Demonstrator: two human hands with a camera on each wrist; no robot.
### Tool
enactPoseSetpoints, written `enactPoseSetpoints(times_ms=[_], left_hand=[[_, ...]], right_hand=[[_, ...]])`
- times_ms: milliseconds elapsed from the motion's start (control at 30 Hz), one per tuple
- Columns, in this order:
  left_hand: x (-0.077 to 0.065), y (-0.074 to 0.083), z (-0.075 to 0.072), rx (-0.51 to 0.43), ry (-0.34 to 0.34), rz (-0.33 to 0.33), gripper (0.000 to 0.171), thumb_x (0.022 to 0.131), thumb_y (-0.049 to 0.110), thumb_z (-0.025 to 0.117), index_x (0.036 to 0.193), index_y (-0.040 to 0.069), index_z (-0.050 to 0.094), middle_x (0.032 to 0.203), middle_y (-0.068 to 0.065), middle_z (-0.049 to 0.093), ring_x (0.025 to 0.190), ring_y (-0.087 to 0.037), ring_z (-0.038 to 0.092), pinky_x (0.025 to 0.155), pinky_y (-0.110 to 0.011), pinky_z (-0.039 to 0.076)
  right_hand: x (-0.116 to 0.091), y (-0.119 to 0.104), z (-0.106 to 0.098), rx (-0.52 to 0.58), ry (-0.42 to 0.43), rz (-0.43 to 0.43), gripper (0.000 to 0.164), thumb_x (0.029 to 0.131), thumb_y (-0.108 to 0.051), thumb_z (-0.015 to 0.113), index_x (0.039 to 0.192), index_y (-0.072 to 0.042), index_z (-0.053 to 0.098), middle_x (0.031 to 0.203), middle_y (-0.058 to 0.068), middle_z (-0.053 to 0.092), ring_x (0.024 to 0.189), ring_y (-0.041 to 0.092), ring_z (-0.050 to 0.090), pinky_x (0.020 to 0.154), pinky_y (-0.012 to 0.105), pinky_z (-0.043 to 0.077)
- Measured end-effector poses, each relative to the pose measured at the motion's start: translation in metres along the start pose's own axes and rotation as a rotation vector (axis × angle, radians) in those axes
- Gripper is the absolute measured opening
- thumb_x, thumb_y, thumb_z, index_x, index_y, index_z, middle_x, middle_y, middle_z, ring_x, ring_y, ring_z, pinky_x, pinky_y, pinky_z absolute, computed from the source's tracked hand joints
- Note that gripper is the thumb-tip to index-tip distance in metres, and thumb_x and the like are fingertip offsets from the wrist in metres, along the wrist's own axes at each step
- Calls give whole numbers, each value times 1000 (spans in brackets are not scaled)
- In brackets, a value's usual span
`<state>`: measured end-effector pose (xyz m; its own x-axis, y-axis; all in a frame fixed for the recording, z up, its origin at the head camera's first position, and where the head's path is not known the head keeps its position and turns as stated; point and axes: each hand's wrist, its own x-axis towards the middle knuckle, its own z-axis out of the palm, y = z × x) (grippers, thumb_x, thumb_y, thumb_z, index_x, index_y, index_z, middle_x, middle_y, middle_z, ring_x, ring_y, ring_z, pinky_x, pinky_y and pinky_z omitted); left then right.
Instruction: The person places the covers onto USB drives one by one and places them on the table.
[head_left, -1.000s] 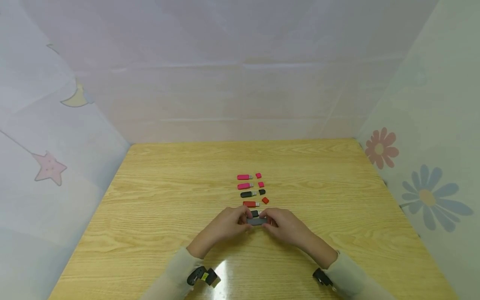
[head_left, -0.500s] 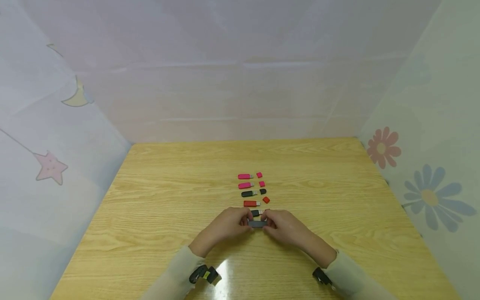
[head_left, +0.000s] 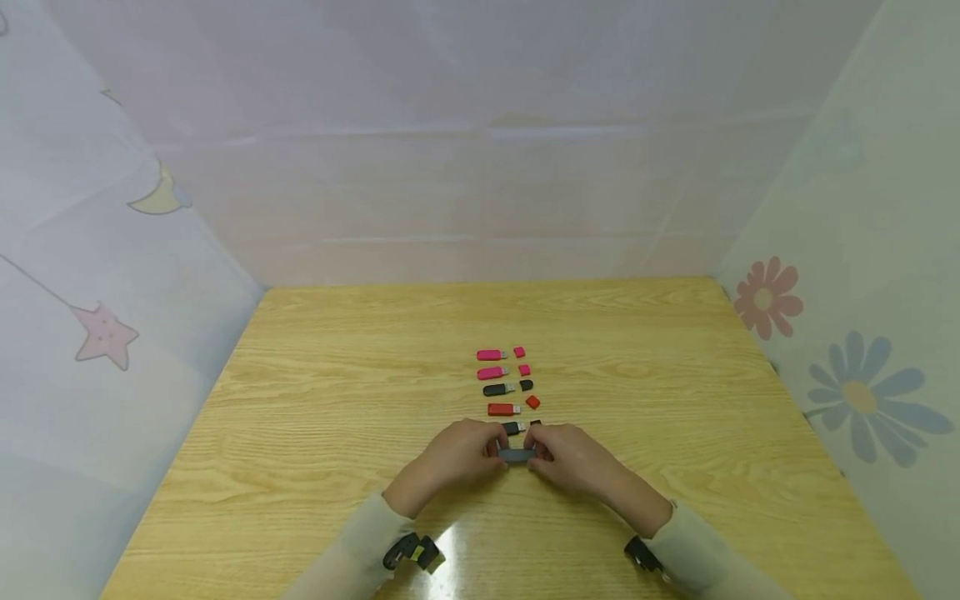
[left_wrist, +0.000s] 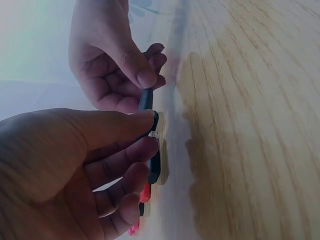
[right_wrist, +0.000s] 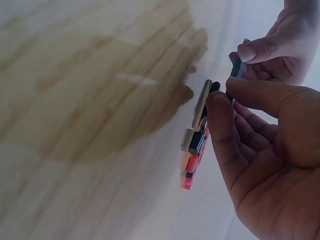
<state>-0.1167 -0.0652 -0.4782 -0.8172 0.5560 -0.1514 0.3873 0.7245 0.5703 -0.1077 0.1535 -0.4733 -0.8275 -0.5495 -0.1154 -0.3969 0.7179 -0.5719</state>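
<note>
My left hand [head_left: 467, 450] and right hand [head_left: 566, 454] meet over the front middle of the table. Between them they pinch a dark grey USB stick [head_left: 516, 456], one end each, thumbs on the near side. Fingertips cover both of its ends. In the left wrist view its ridged side [left_wrist: 146, 100] shows between the two thumbs, held above the tabletop. Just beyond lies an uncapped black USB stick [head_left: 513, 428], partly behind my left fingers. Its small black cap [head_left: 536, 422] sits right at my right fingers.
Farther back in a column lie a red USB stick [head_left: 501, 409] with red cap [head_left: 533, 402], a black stick [head_left: 495, 390] with cap [head_left: 527, 385], and two pink sticks [head_left: 491, 372] with pink caps [head_left: 524, 370]. Patterned walls surround the wooden table [head_left: 337, 350].
Both hands have drawn slightly toward the person with the grey USB stick between them. More of the black stick and its cap now shows. The other sticks lie as before.
</note>
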Motion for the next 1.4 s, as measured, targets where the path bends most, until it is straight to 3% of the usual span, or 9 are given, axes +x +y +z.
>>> enactPoseSetpoints(times_ms=[733,1400], left_hand=[[6,1,8,75,-20,-10,14,89,23,79,98,19,71,72,15,61,66,-2,54,64,-22,46],[7,4,5,112,-23,6,14,87,22,81,95,18,70,74,15,60,66,-3,52,65,-22,46]], right_hand=[[2,1,5,-53,-17,6,10,91,-13,74,97,-12,66,70,-10,52,63,7,46,57,25,40],[5,0,5,-52,-34,-1,11,89,-8,74,93,-11,65,69,-9,52,62,8,46,57,25,39]])
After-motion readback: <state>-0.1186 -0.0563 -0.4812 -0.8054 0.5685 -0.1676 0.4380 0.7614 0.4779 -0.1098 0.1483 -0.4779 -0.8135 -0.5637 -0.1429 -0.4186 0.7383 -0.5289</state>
